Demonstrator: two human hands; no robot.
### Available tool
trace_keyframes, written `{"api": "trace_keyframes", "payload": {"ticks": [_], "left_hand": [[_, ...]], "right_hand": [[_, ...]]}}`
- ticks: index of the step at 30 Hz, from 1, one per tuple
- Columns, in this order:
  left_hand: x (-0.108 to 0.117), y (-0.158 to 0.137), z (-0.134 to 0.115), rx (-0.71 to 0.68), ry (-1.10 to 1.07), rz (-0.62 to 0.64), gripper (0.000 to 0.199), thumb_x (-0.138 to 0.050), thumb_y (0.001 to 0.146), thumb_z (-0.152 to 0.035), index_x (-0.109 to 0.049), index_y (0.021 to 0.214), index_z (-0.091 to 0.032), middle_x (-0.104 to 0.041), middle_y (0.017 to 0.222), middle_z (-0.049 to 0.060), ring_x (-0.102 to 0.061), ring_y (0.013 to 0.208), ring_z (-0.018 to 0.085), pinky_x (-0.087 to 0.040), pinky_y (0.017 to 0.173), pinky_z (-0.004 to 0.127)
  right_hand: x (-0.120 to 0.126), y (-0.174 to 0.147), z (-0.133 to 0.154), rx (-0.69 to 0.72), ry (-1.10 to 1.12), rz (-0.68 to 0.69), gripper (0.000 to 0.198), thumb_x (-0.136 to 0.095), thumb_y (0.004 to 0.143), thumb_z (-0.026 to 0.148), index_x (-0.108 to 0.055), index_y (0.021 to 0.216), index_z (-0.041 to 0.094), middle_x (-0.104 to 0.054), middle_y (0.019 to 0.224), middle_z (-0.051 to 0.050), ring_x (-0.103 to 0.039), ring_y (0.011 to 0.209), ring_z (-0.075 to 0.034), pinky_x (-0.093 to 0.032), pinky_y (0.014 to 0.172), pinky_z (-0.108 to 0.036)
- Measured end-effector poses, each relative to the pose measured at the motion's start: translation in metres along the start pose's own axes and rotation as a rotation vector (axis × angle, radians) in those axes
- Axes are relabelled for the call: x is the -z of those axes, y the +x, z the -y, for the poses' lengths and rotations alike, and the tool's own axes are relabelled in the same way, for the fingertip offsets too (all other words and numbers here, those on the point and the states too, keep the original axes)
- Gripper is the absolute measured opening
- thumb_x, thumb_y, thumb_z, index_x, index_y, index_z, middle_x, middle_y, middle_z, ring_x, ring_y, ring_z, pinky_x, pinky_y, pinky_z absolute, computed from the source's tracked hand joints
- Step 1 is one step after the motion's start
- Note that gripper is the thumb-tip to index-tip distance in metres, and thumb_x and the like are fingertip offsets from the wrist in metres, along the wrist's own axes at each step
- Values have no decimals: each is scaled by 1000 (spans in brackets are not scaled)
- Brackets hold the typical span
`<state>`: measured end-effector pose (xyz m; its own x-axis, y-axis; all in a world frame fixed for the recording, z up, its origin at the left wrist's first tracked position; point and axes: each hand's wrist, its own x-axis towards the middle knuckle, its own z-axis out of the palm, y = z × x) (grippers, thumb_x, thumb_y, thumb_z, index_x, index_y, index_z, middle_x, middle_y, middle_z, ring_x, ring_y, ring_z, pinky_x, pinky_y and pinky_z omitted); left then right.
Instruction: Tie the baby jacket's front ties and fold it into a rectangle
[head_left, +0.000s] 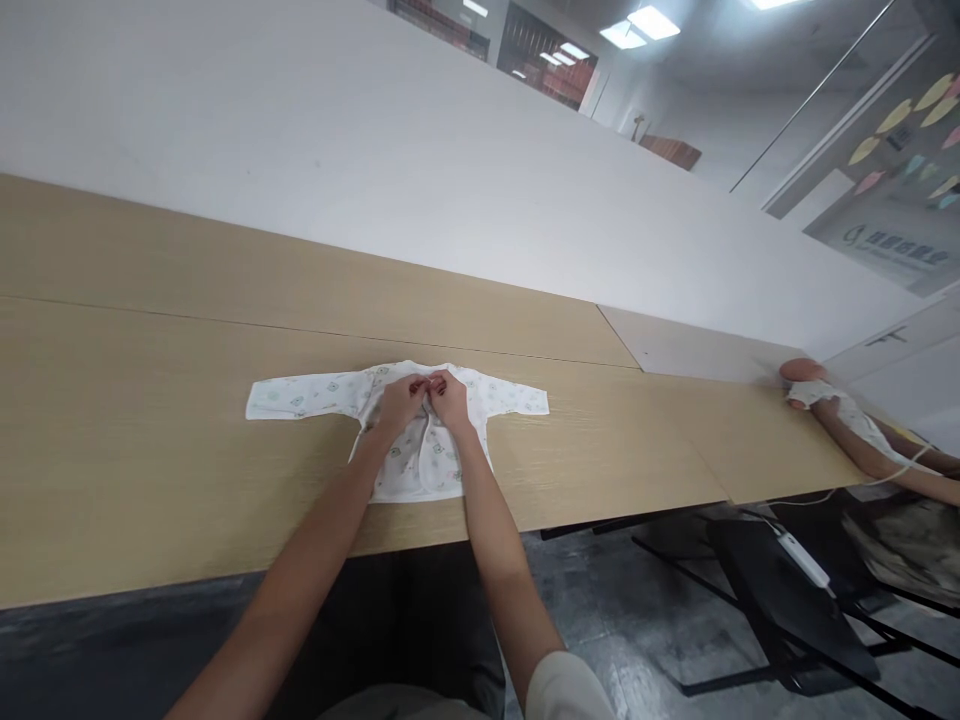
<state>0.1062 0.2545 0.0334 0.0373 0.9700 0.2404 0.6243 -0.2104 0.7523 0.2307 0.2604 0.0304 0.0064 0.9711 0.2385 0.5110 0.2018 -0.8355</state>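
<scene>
A small white baby shirt (401, 475) with a scattered pastel print lies flat on the wooden table, its two long sleeves stretched out to the sides. At the top of its front opening, just below the neckline, my left hand (403, 400) pinches one edge of the shirt. My right hand (449, 398) is closed on the other edge, and the fingertips of both hands meet. Whatever small fastening may be between the fingers is hidden. Below the hands the front edges run down to the hem near the table's front.
The long light-wood table (150, 450) runs along a white wall (300, 150). On the far right a co-worker's arms (862, 445) reach toward a doll (804, 371) in white cloth. A black folding chair (787, 600) holds a white power strip (802, 558); a cable lies nearby.
</scene>
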Motion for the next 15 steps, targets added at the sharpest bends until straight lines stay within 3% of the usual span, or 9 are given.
{"api": "trace_keyframes", "payload": {"ticks": [15], "left_hand": [[-2, -1, 0, 41, 66, -18, 27, -42, 89, -29, -66, 90, -20, -73, 96, 9, -65, 86, 21, -46, 78, 30]], "right_hand": [[1, 0, 7, -152, 123, -51, 10, -56, 73, 14, -50, 72, 23, -60, 74, 5, -56, 65, -11, -48, 67, -21]]}}
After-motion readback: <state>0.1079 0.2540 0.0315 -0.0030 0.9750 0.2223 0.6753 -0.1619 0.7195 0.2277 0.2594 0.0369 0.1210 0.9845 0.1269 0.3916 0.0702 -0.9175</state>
